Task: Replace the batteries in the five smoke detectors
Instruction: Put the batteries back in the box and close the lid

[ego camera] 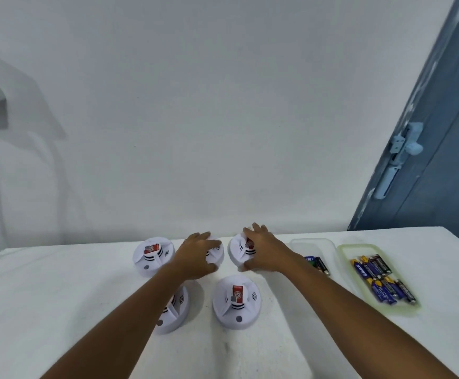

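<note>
The table [58, 296] under both forearms is showing a white covering that looks like matt cloth, slightly wrinkled and faintly speckled. The smoke detector [236, 305] just near of the two hands is looking like smooth white plastic with a soft sheen, carrying a glossy red label on its raised centre; the smoke detector left of the left hand [153, 255] is showing the same finish. Right of the right hand [263, 250], the greenish tray [344, 258] is looking like translucent, dull plastic, and the batteries [381, 280] in it are showing glossy printed wrappers. Nearer that hand, the clear tray [313, 242] is appearing as thin see-through plastic. Beyond the hands, the wall [222, 105] is looking painted and matt.
</note>
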### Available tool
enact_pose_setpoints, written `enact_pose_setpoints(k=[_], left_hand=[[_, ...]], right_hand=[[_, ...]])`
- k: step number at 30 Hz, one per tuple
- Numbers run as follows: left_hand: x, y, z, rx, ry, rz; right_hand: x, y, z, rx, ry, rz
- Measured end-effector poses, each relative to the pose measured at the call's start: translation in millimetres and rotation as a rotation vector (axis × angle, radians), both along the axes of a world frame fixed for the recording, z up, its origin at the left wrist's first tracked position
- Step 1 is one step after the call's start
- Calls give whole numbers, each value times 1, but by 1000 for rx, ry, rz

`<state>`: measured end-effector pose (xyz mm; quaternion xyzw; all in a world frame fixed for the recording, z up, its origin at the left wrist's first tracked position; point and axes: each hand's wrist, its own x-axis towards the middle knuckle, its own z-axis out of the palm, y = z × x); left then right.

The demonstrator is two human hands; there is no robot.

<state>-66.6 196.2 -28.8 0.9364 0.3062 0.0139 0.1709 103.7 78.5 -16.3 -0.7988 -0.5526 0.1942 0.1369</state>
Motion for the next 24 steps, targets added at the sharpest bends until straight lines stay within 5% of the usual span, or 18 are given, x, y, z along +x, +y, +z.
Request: enact_pose_setpoints(k=[9, 15, 24], left_hand=[[58, -65, 54, -53, -280, -145], [150, -176, 55, -79, -332, -375], [218, -256, -3, 248, 54, -461]], right_hand=[[42, -111, 40, 560, 251, -387], [135, -217, 28, 261, 201, -601], [162, -258, -12, 120, 92, -448]])
